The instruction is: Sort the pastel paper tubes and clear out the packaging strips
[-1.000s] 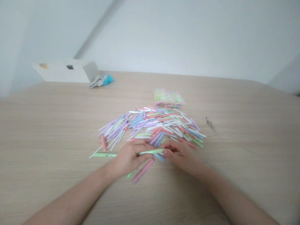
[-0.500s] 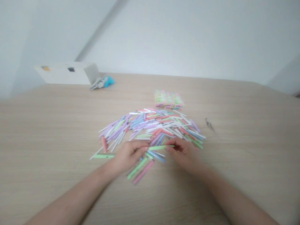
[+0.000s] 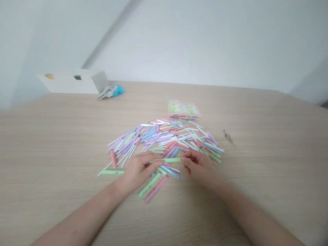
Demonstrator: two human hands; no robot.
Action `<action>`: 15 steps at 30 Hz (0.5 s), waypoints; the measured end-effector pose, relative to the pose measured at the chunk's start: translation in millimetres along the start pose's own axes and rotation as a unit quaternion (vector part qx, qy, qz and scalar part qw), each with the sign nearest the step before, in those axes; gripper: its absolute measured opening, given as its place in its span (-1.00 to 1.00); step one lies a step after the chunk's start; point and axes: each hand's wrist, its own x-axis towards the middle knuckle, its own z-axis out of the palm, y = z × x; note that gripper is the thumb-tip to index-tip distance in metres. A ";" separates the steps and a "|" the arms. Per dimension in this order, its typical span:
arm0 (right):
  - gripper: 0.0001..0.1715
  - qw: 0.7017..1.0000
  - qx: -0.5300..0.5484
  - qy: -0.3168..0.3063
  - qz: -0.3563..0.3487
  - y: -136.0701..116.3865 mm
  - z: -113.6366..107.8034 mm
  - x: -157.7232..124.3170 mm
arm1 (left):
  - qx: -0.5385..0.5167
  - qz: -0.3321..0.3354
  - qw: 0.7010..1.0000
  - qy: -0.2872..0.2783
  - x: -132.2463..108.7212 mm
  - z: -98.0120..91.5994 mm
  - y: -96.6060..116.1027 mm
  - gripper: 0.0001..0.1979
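Observation:
A heap of several pastel pen barrels and white refills (image 3: pixel 166 138) lies spread on the wooden table (image 3: pixel 51 136). My left hand (image 3: pixel 139 168) and my right hand (image 3: pixel 198 165) meet at the heap's near edge, both pinched on one green pen (image 3: pixel 167 160) held level between them. Under my left hand lie a green pen (image 3: pixel 150 184) and a pink pen (image 3: pixel 156 189) side by side, with a blue one (image 3: pixel 170 171) just behind. Another green pen (image 3: pixel 111 172) lies alone to the left.
A stack of small pastel boxes (image 3: pixel 183 109) sits behind the heap. A white cardboard box (image 3: pixel 73 81) and a grey-blue cloth thing (image 3: pixel 111 91) stand at the back left by the wall. A small dark scrap (image 3: pixel 228 136) lies to the right.
Both hands have shifted slightly away from me toward the heap, carrying the green pen with them. The pens lying under my left hand now show more fully.

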 end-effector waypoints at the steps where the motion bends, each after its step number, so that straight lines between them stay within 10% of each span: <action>1: -0.76 1.000 0.000 0.011 -0.008 0.1 -0.7 0.0 | -0.027 -0.055 0.998 -0.006 0.7 -0.6 0.5 -0.65; 6: -0.77 0.999 -0.001 0.039 -0.035 0.7 -3.2 -0.4 | -0.127 -0.223 0.966 0.012 6.2 0.1 -2.2 -0.50; 15: -0.73 1.000 -0.002 0.018 0.011 -1.8 -2.6 1.6 | -0.103 -0.131 0.985 0.037 2.1 3.4 -10.0 -0.71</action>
